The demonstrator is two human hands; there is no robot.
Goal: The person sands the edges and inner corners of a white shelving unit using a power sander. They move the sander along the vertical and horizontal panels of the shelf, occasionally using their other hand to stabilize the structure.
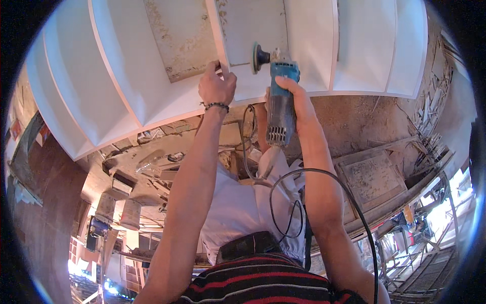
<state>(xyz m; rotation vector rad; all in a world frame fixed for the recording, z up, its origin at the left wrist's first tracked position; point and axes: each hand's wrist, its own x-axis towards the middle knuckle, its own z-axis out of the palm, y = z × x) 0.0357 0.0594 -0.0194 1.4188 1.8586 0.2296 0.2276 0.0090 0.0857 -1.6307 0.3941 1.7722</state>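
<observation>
Striped in black, red and white, a knitted shirt filled the bottom edge, nearest the lens, above light-coloured cloth trousers. Largest of all was a long, white-faced shelving unit across the top, split into bays by upright boards; two middle bays showed worn, beige patches. Beneath it spread a dusty brown floor strewn with scraps, a framed wooden panel lying at the right. Both bare forearms reached up and forward from the lower edge, the left nearly straight and slanting inward, the right bent at the elbow, its forearm angled up and inward. A blue-and-grey, cylindrical power grinder stood lengthwise in front of the unit's near edge, right of the left hand, its black cable looping down past the right arm. The right hand was wrapped firmly about the tool's body, thumb laid across the blue housing. The left was closed to a pinch, knuckles bent, on the near end of a thin white divider. The green-rimmed round disc faced left, apart from that board; whether it spun could not be told. A dark beaded bracelet circled the left wrist.
</observation>
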